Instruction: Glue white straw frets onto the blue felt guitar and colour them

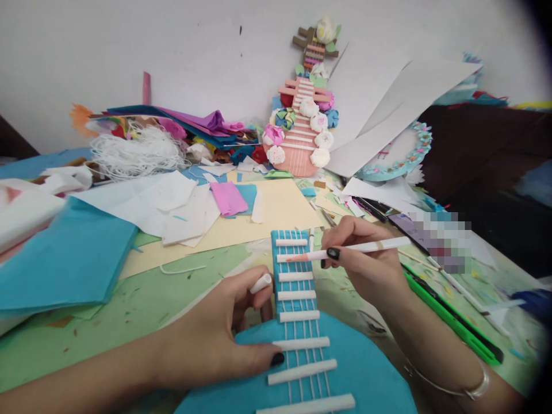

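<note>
Blue lute [308,329] at bottom center of frame, neck pointing up, lower body cut off by the bottom edge. 8 white bars [302,372] visible across it, strings [289,393] running lengthwise. Right hand [364,256], right of the neck, pinches a white pen [366,246] between thumb and fingers; its pinkish tip is at bar 2 from the top, contact not clear. Left hand [211,339], left of the neck: bent fingers grip a white cap [261,283], thumb extended apart from them, resting on the body by the left end of bar 6. Bracelet [476,391] on right wrist, lower right.

Green table [146,313] underneath. Right side: green tool [457,319] beside the right forearm, phone [407,233] above it, partly pixelated. Center: yellow sheet [280,204], pink paper [228,198] over its left part. Left edge: blue stack [69,256]. Upper left: white cord pile [133,149]. Upper center: pink lute [299,152] with paper flowers [319,157], upright near the wall [172,40]. Upper right: white sheets [383,109], round wreath [399,167] below.
</note>
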{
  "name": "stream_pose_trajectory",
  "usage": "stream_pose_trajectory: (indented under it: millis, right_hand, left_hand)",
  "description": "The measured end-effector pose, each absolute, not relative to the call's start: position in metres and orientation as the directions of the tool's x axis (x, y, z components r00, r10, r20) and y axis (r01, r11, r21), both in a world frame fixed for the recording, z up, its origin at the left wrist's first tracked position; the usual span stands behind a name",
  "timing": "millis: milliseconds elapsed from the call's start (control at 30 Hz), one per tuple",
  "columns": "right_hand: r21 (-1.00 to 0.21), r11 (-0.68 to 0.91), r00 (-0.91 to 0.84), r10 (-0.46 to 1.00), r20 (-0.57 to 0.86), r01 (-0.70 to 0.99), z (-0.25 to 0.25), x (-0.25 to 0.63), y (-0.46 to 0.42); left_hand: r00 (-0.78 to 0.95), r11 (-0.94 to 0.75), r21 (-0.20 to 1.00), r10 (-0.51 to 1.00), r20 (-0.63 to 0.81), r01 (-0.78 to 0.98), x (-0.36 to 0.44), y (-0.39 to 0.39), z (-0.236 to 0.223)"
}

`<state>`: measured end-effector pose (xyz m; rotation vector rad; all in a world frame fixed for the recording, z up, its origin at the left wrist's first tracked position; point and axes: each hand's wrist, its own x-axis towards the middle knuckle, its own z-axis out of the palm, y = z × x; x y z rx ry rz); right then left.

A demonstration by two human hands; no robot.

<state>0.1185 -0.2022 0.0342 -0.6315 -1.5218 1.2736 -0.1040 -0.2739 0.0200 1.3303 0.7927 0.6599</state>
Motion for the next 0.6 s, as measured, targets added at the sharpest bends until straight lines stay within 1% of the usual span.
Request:
stream_pose_trajectory:
  millis: [133,200,300,467,533,600]
  right_hand:
    - [-0.906,0.340,-0.209,0.895,0.394,-0.251,0.0387,0.1213,-0.1975]
    - [-0.891,0.359,-0.169,0.895,0.414,-0.279,0.0411,0.1232,-0.1959]
    - [-0.887,0.345,-0.204,0.886,0.416,-0.308,0.0416,0.1233,-0.1979]
    - [-0.922,0.302,-0.346,0.860,0.374,-0.244,0.0372,0.1186,-0.2051]
    - [-0.924,0.304,-0.332,0.868,0.369,-0.233,0.0365,0.1182,-0.2049]
    - [-0.918,0.311,-0.274,0.886,0.374,-0.247,0.0372,0.1192,-0.2027]
  left_hand:
    - [0.581,0.109,0.994,0.809,-0.095,0.012,-0.1035,-0.2729,0.0185]
    - [0.591,0.111,0.994,0.801,-0.090,0.001,-0.1037,-0.2722,0.0175]
    - [0.592,0.114,0.993,0.801,-0.089,-0.005,-0.1045,-0.2720,0.0171]
    - [0.586,0.096,0.995,0.806,-0.081,0.005,-0.1045,-0.2734,0.0200]
    - [0.589,0.091,0.996,0.804,-0.083,0.016,-0.1044,-0.2738,0.0210]
    - [0.589,0.090,0.996,0.803,-0.089,0.028,-0.1044,-0.2738,0.0210]
